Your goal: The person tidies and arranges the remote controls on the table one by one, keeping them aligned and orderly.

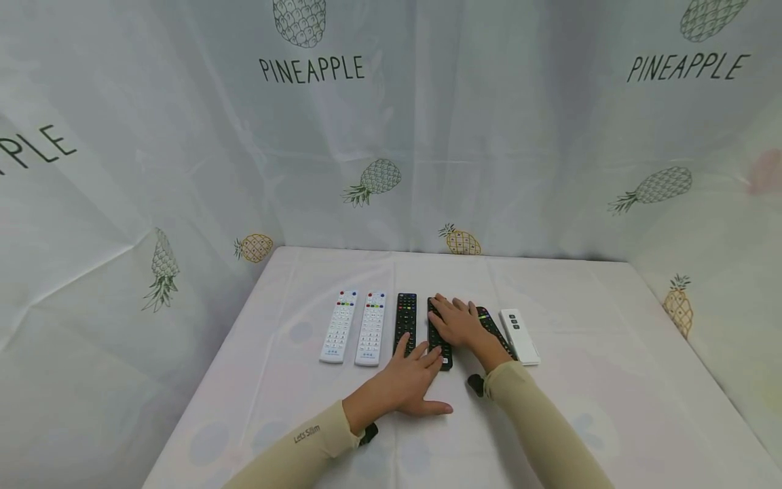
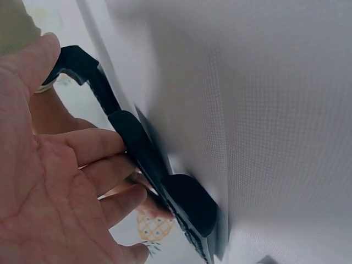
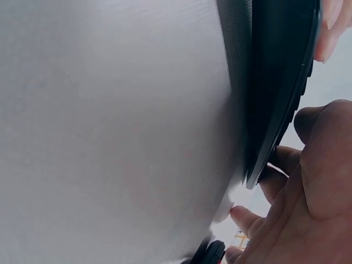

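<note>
Both hands lie over one black remote control [image 1: 444,352] in the middle of a row. My left hand [image 1: 411,382] spreads its fingers, and its fingertips rest at this remote's near end, thumb held out to the side. In the left wrist view those fingers [image 2: 104,173] meet the edge of the dark remote [image 2: 144,149]. My right hand [image 1: 457,324] lies across the far half of the same remote, fingers extended on its top. Seen from the right wrist, the fingertips touch the remote's edge [image 3: 280,82]. The right forearm partly covers another black remote [image 1: 497,331].
Left of the hands lie a third black remote [image 1: 406,312] and two white remotes [image 1: 339,327] [image 1: 370,327]. A plain white remote [image 1: 519,337] lies at the row's right end. The table [image 1: 293,407] has a pale cloth, with a pineapple-print curtain [image 1: 489,136] behind it.
</note>
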Tool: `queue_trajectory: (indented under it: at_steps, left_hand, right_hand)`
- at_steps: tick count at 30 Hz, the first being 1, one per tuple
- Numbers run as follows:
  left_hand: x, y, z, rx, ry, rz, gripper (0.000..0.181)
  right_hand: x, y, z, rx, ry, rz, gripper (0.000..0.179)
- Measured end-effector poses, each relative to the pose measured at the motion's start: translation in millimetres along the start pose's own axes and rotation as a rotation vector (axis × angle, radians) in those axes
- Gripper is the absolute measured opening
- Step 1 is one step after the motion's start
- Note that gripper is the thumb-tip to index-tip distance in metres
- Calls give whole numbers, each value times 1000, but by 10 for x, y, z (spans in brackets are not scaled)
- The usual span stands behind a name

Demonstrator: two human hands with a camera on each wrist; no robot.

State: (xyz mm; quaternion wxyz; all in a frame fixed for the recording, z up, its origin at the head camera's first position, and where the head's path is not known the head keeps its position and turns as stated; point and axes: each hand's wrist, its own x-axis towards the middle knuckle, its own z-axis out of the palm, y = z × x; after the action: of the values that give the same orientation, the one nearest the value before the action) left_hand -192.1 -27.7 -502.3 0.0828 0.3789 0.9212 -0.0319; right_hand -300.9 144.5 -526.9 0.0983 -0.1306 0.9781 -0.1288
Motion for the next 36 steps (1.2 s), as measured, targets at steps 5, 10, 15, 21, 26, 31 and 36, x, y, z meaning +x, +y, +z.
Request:
queue_trajectory:
  at_steps: [5, 10, 15, 21, 26, 31, 36]
  left_hand:
    - [0, 6, -6, -17, -11, -3, 93]
    - [-2, 5, -4, -25, -17, -6, 93]
    - [7, 2, 0, -32, -27, -13, 93]
    - [11, 13, -5, -32, -38, -26, 91]
    - [17, 25, -7, -35, -39, -33, 90]
    - [22, 30, -15, -32, -40, -41, 88]
    - [21, 39, -32, -33, -38, -49, 88]
  right_hand:
    - [7, 1, 11, 9, -7, 7, 58]
    - [-1, -12, 9, 15, -7, 4, 57]
    - [-7, -19, 5, 24, -7, 7, 57]
    - [1, -6, 35, 38, 5, -5, 57]
    - [10, 5, 40, 27, 3, 4, 57]
    - [23, 2, 28, 13, 1, 18, 58]
    - [27, -1, 29, 23, 15, 9, 56]
